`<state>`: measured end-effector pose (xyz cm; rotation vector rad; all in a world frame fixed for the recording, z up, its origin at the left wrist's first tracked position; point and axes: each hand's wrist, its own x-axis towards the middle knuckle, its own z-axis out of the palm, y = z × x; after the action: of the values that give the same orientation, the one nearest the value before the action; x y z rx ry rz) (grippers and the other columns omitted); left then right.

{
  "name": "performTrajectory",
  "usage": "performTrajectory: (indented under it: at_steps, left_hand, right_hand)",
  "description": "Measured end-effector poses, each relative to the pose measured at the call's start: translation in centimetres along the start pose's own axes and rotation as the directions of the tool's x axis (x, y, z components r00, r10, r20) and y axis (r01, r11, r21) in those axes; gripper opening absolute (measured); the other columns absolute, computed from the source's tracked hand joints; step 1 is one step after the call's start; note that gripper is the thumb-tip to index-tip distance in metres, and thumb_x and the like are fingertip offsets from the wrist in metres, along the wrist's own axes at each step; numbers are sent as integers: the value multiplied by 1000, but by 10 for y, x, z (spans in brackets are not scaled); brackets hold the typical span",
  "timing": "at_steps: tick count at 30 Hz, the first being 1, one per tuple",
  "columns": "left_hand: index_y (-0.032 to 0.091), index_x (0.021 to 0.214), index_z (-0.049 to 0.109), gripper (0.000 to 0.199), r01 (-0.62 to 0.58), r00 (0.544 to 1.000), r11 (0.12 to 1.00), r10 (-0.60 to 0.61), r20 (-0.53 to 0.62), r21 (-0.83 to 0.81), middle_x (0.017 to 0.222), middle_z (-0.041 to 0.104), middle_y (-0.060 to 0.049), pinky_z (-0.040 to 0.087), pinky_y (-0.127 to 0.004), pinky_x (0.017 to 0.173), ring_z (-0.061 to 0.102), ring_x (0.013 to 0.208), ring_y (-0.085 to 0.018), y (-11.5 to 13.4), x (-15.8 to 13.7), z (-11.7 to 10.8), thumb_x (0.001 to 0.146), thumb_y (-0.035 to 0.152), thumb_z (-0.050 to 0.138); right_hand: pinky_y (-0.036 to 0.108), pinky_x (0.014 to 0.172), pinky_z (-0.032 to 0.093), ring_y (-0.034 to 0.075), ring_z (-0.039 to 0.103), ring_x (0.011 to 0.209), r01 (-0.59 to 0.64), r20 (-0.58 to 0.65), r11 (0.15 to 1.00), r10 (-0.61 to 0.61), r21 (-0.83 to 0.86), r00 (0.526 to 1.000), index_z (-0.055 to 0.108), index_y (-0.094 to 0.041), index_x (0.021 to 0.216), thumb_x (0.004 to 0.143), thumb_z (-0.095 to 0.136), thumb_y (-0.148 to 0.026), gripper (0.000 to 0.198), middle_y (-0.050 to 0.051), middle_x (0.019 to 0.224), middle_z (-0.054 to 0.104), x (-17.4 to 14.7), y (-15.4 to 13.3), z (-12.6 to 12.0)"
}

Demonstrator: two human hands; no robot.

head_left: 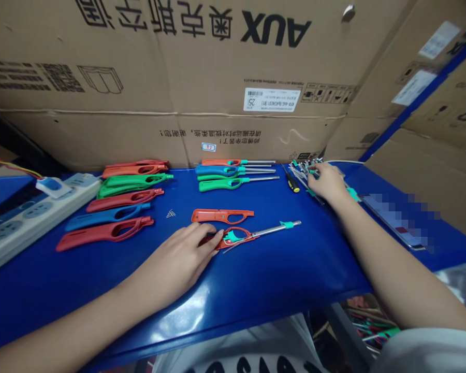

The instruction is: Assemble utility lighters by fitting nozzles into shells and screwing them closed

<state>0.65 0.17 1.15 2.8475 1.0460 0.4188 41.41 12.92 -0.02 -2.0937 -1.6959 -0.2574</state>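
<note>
Near the middle of the blue worktop [314, 274], a red-orange lighter half [250, 237] is held by the handle in the left hand [192, 248], its thumb and fingers being drawn in around it. The lighter half is fitted with a teal trigger [235, 237] and a metal tube [272, 230], which is pointed toward the right edge and wrapped near its tip by a teal piece [288, 225]. Just beyond, a matching orange half [212, 215] is laid flat. Toward the far right corner, a pile of metal parts [302, 177] is touched by the right hand [328, 181], whose fingers are bent and partly hidden; whether anything is gripped cannot be made out. Beside that pile a yellow-and-black screwdriver [294, 185] is placed, and a phone [396, 221] is set nearer the right edge. Along the far edge, tubed lighters [219, 184] in orange, blue and green are lined up. Toward the left edge, handle shells [104, 234] are stacked in a column, with small screws [171, 213] scattered to their right and a power strip [39, 210] placed to their left.
</note>
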Motion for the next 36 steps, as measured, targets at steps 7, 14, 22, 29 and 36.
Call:
performTrajectory:
  at_steps: [7,14,22,29,36]
  left_hand:
    - [17,132,62,34,-7,999,984,-1,-46,-179,116,60,-12,54,-40,94,59,106,-23,-8,-2,7,104,22,44]
    - [21,130,63,32,-2,996,965,-23,-90,-261,119,60,-10,53,-40,95,59,110,-23,-10,-2,12,103,24,46]
    - [24,128,66,30,8,994,954,-41,-105,-299,116,63,-8,53,-37,95,61,107,-22,-11,1,11,102,25,50]
    - [24,126,67,29,16,995,955,-43,-85,-297,114,63,-7,53,-37,95,62,106,-21,-12,2,8,101,26,51]
    - [24,124,68,28,23,995,957,-51,-90,-289,114,64,-8,54,-38,94,63,106,-22,-12,1,8,101,27,51]
  right_hand:
    - [61,92,46,45,52,121,-80,-3,995,80,-68,997,69,-16,121,78,59,-27,45,22,125,63,25,9,-5]
    - [52,89,49,39,55,114,-134,45,989,138,-67,989,75,-19,110,78,61,-24,36,19,113,64,56,23,-11]
    - [61,104,40,40,44,130,-3,149,996,16,-87,989,74,-29,115,83,63,-35,34,11,139,55,35,20,4]
    - [58,102,42,41,46,129,-8,135,996,21,-94,991,73,-26,108,83,63,-41,30,14,139,53,31,27,4]
    - [56,102,40,38,47,126,87,49,996,-86,-26,995,69,-25,119,85,60,-40,38,15,136,56,29,25,6]
